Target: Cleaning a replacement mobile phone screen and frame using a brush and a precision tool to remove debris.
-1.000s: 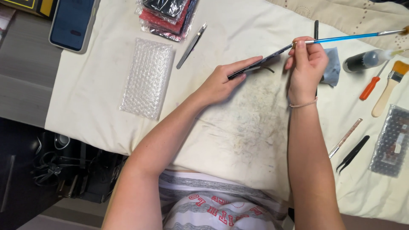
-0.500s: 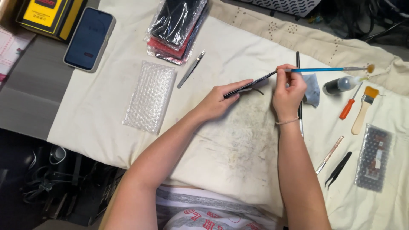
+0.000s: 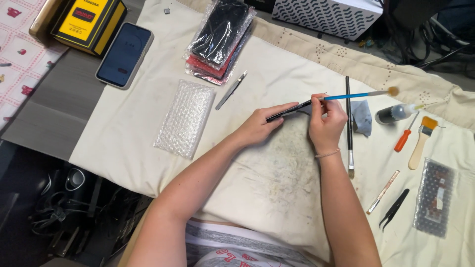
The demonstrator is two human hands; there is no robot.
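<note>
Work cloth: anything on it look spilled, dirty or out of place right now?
The cream cloth has a grey smudged patch just below the left hand and right hand; it looks like ground-in grime, not a fresh spill. The small dark bottle lies on its side, with no visible leak. Nothing else stands out.

Seen across the cream cloth [image 3: 123,128] covering the worktop: a bubble-wrap pouch [image 3: 184,117] lying flat at the left, metal tweezers [image 3: 231,90] just beside it, and above those a stack of wrapped dark packets [image 3: 220,38]. Off the cloth, on the grey worktop [image 3: 44,118], lay a dark phone [image 3: 124,54] near a yellow box [image 3: 89,22]. At the right lay a long dark brush [image 3: 349,128], a grey rag [image 3: 363,117], a small dark bottle [image 3: 396,113], an orange screwdriver [image 3: 405,133], a wide wooden brush [image 3: 421,141], black tweezers [image 3: 394,207] and a wrapped strip of small parts [image 3: 435,198].
</note>
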